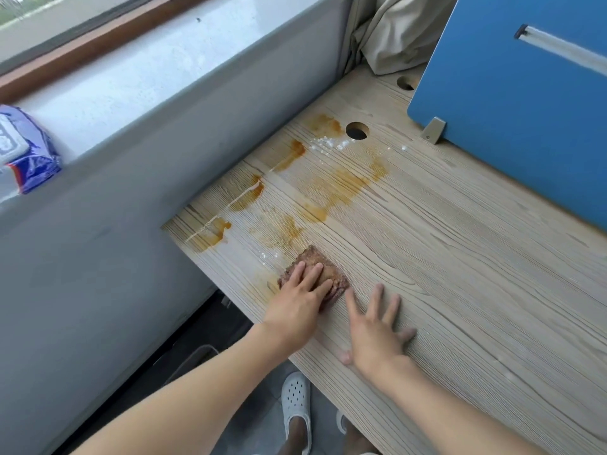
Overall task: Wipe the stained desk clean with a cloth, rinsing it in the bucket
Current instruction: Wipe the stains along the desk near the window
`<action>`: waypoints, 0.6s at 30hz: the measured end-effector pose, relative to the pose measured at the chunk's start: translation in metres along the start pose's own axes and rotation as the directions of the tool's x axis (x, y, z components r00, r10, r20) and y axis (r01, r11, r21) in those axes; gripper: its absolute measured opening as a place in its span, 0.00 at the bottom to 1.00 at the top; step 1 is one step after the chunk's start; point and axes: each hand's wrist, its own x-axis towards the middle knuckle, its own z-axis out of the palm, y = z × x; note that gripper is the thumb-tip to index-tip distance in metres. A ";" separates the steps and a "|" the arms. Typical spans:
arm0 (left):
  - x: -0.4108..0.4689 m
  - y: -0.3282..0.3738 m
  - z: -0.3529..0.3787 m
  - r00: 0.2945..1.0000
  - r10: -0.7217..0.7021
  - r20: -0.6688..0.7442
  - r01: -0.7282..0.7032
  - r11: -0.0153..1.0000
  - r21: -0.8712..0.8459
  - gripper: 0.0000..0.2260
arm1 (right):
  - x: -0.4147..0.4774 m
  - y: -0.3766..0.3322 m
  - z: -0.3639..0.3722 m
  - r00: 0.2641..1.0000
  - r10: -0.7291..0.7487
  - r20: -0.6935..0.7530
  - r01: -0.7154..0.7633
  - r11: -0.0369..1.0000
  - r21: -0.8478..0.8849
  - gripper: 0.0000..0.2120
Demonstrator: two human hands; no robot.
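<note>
Brown cloth (320,274) lies folded near the desk (460,257) left edge, below orange stains (331,188). Left hand (300,298) presses it, fingers straight and together. Right hand (374,333) rests flat beside it, fingers spread.

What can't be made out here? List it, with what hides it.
Head view only.
- cloth: its near part lies under the fingers of the left hand.
- grey container below the desk: mostly hidden by the desk's edge; bucket or not, unclear.
- blue packet on the sill: cut off by the left edge; print unreadable.
</note>
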 end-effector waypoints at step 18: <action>-0.024 -0.006 0.004 1.000 -0.013 0.024 0.013 1.000 -0.010 0.29 | -0.011 -0.017 0.012 1.000 -0.014 -0.020 0.015 1.000 0.027 0.56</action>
